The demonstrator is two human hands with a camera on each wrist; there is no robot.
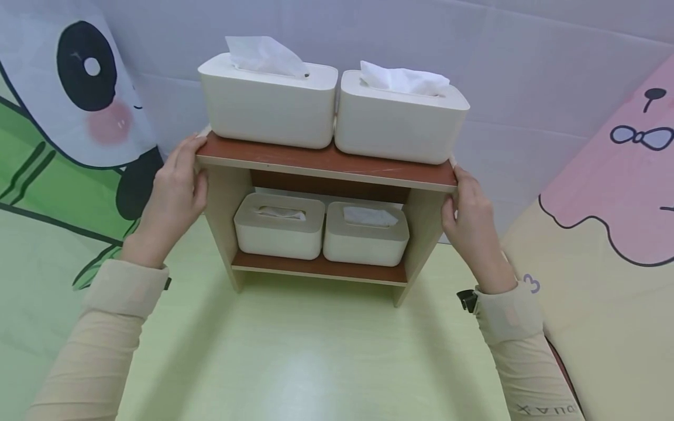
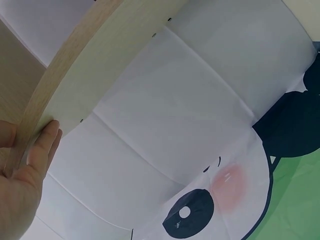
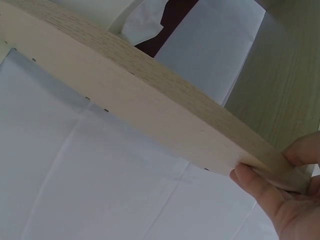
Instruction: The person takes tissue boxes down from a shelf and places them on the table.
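Observation:
A small two-tier wooden shelf (image 1: 326,164) with reddish-brown boards is between my hands. At its upper left corner my left hand (image 1: 176,187) grips the side panel; the left wrist view shows thumb and fingers on opposite faces of that panel (image 2: 85,75). My right hand (image 1: 471,219) pinches the opposite side, also seen around the panel (image 3: 150,110) in the right wrist view. On the top board sit two white tissue boxes, one left (image 1: 268,111) and one right (image 1: 397,128), tissues sticking up. Two more, left (image 1: 279,237) and right (image 1: 365,242), sit on the lower board.
Below and in front of the shelf lies a pale, shiny tabletop (image 1: 310,351). Behind it hangs a whitish cloth (image 1: 395,29) with cartoon prints: a green figure (image 1: 58,158) at left and a pink one (image 1: 626,193) at right.

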